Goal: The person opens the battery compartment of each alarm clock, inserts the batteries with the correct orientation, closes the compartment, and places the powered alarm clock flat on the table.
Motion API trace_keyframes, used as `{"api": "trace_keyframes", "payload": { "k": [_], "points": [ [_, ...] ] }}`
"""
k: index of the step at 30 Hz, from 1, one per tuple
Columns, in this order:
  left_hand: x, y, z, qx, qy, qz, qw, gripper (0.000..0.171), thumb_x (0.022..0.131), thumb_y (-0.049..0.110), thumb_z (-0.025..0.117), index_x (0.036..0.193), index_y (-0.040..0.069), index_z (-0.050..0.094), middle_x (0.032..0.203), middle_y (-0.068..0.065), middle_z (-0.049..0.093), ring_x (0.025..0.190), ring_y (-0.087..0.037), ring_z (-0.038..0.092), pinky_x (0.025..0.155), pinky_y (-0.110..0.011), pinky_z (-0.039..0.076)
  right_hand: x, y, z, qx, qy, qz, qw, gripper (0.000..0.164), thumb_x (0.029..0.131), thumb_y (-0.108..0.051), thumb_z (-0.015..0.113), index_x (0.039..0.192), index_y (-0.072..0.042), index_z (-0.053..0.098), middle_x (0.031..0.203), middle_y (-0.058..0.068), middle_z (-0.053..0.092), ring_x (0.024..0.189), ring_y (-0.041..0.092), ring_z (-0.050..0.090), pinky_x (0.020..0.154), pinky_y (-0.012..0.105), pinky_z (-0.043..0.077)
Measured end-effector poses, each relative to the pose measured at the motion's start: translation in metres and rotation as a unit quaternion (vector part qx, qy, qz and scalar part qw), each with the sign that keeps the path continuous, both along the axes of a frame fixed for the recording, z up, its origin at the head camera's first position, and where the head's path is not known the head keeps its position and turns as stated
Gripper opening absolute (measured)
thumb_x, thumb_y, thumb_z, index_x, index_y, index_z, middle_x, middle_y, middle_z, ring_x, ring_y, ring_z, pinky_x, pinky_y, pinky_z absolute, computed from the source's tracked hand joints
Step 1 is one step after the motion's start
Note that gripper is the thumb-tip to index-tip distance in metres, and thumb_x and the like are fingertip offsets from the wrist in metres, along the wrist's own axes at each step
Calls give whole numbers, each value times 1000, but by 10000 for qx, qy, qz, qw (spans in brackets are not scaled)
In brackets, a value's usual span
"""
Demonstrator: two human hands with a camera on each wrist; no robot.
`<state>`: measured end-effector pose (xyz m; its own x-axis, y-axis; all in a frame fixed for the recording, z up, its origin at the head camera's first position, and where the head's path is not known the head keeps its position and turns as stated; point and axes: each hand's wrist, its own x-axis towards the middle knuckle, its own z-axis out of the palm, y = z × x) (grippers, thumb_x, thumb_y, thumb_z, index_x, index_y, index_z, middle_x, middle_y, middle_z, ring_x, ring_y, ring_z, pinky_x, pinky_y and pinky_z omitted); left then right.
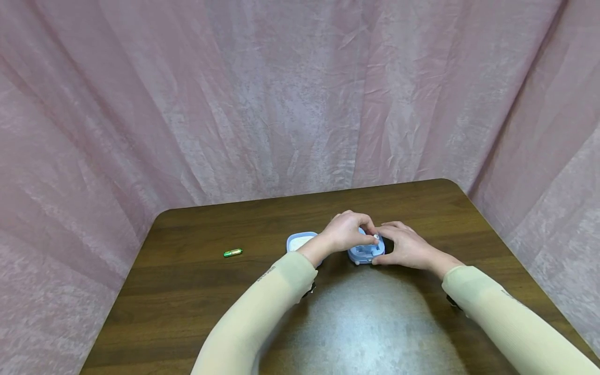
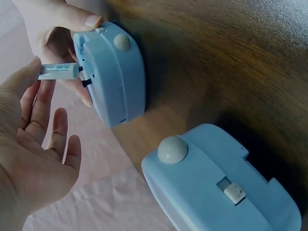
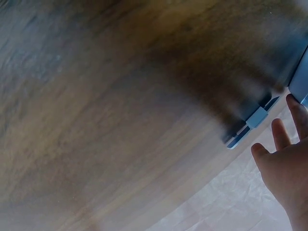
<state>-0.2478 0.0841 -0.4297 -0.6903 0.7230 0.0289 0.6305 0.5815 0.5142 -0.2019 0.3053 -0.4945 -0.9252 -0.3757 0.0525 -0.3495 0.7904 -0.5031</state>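
Note:
Between thumb and fingertips my left hand (image 1: 347,232) pinches a white battery (image 2: 58,71) with printed lettering, its end right at the open back of a light blue plastic device (image 2: 118,82). This device has rounded corners, small white ball feet and a recessed compartment, also seen in the head view. My right hand (image 1: 405,246) grips the device from the right side, thumb near its front and fingers round the far side. In the right wrist view, only part of that hand (image 3: 288,163) and a corner of the device (image 3: 301,79) show.
Left of the hands sits a second blue device (image 1: 300,240), partly behind the left wrist; its ball foot and white switch show in the left wrist view. A green battery (image 1: 233,252) lies farther left. A small blue piece (image 3: 256,118) is near the brown table's (image 1: 187,302) edge.

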Motion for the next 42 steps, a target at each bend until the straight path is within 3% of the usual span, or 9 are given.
{"api": "trace_keyframes", "payload": {
  "k": [12,23,32,42],
  "points": [
    [-4,2,-9,-15,-64,-28,10000,13,87,40,83,94,31,76,87,28,67,97,1,58,103,-36,38,1,-1,-1,-36,-21,1,10000,77,77,-61,83,143,-32,60,142,-4,59,141,31,36,108,66,28],
    [-3,6,-12,-118,-33,-144,9998,16,86,38,84,95,28,77,88,24,69,91,2,59,89,-24,42,2,0,-1,-54,-56,14,10000,75,77,-61,83,142,-31,60,142,-5,60,141,32,36,109,66,26],
    [-1,8,-12,-304,14,-98,9995,14,87,40,83,95,30,77,89,24,68,99,-4,57,95,-27,41,1,0,-2,-37,16,24,10000,77,77,-61,84,144,-30,60,143,-1,59,141,32,37,109,66,26],
    [-3,10,-15,-475,32,-119,9988,13,89,41,81,96,31,77,90,25,68,103,-7,54,99,-31,39,-1,0,-3,-30,105,34,9999,72,77,-59,85,140,-32,62,139,-8,61,140,32,38,109,65,27]
  ]
}}
